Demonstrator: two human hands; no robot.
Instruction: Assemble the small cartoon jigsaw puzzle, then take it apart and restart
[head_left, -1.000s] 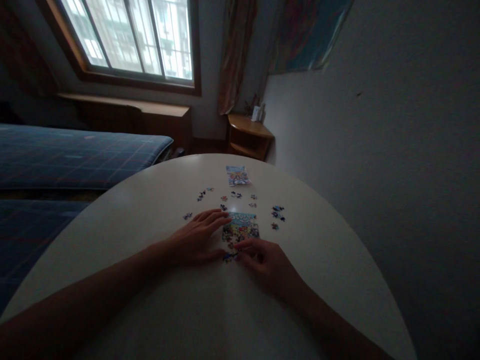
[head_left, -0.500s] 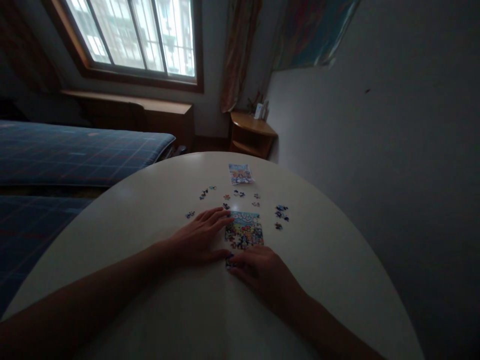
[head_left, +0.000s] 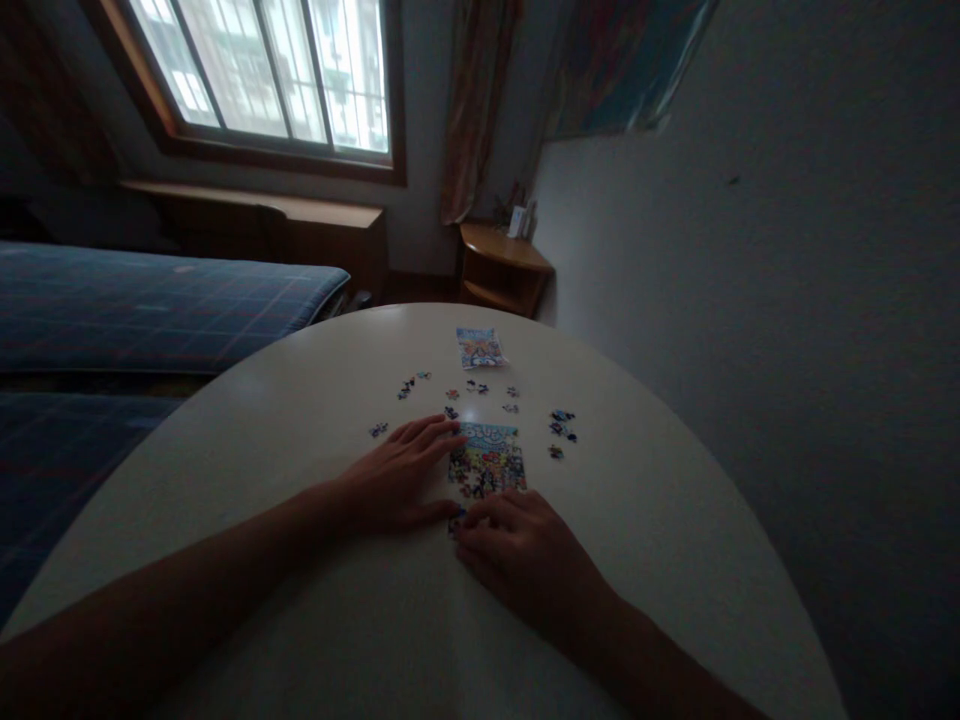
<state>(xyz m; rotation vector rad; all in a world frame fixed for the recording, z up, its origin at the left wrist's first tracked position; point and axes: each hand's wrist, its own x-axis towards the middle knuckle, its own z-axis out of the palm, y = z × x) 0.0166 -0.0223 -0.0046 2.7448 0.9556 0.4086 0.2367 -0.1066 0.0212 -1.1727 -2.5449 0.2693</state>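
A partly joined jigsaw puzzle (head_left: 487,462), brightly coloured with pale lettering along its far edge, lies flat on the white table. My left hand (head_left: 397,478) rests beside it, fingers stretched out, their tips at its upper left edge and the thumb by the lower left corner. Curled over the near edge is my right hand (head_left: 529,540), its fingertips pressed together on a small puzzle piece (head_left: 454,524) at the lower left. The fingers cover most of that piece, so I cannot tell whether it is joined to the rest.
Loose pieces (head_left: 563,428) lie right of the puzzle, more loose pieces (head_left: 406,388) to the far left, and several beyond it. A printed picture packet (head_left: 481,348) lies near the far rim of the round table (head_left: 660,560). A blue plaid mattress (head_left: 165,310) stands left.
My right hand has shifted slightly, its fingers now covering more of the piece at the lower left. The left hand stays in place.
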